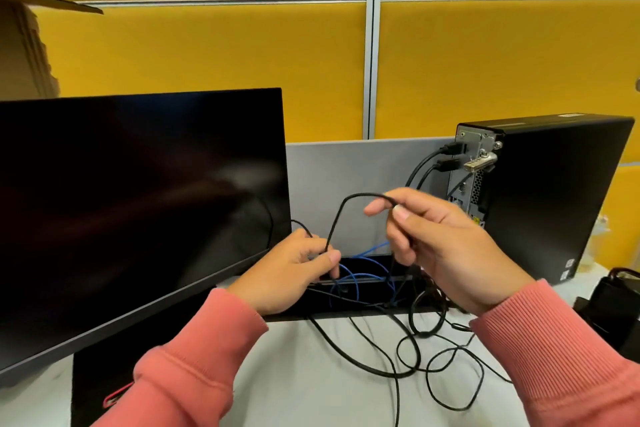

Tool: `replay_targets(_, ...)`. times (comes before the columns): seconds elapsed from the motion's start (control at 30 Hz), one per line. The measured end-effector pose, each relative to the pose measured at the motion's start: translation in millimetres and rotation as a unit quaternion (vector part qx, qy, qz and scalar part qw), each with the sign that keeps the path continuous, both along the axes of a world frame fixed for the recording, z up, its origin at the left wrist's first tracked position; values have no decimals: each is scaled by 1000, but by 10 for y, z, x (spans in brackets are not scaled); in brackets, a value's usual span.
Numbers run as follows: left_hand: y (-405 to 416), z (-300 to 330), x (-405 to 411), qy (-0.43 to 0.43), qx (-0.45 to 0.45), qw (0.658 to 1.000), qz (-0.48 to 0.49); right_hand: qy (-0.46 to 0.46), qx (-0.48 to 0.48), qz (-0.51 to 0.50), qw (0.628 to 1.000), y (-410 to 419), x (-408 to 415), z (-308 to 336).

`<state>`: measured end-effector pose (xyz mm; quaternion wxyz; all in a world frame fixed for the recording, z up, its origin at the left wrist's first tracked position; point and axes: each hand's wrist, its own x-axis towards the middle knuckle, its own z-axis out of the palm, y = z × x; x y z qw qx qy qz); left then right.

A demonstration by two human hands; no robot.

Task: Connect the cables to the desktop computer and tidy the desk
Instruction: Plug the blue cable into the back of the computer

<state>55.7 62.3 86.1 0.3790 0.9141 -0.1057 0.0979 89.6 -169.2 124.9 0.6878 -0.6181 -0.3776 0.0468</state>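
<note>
A thin black cable (341, 210) arches between my two hands above the cable slot at the desk's back. My left hand (294, 270) pinches its lower end next to the monitor's right edge. My right hand (440, 246) grips the other end between thumb and fingers. The black desktop computer (550, 198) stands upright at the right, its rear panel (476, 170) facing left with two black plugs (452, 156) seated in it. Blue cables (367, 270) run through the open slot. Several loose black cables (408, 354) lie tangled on the white desk (304, 392).
A dark monitor (138, 211) fills the left, with its black base (93, 388) below. A grey low panel (349, 180) and yellow partition walls (214, 59) close the back. A dark bag (616, 302) sits at the far right edge. Cardboard (24, 48) leans at the top left.
</note>
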Motion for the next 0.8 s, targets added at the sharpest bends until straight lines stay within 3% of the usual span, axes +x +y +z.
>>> replay_targets(0.2,288,147,276,-11,126,984,127,39,181,-144,972,-221,140,74)
replay_targets(0.3,243,301,382,-8,248,955,165,42,181,-180,966,-243,168,12)
replay_targets(0.43,125,532,502,-49,266,949,165,48,169,-224,959,-294,211,-63)
replay_targets(0.53,83,669,581,-103,305,929,180,38,97,-293,951,-375,263,-164)
replay_targets(0.7,27,938,560,-186,140,961,146,16,7,-406,914,-444,288,-344)
replay_targets(0.8,-16,1028,448,-203,96,967,124,-11,-75,-444,893,-470,326,-457)
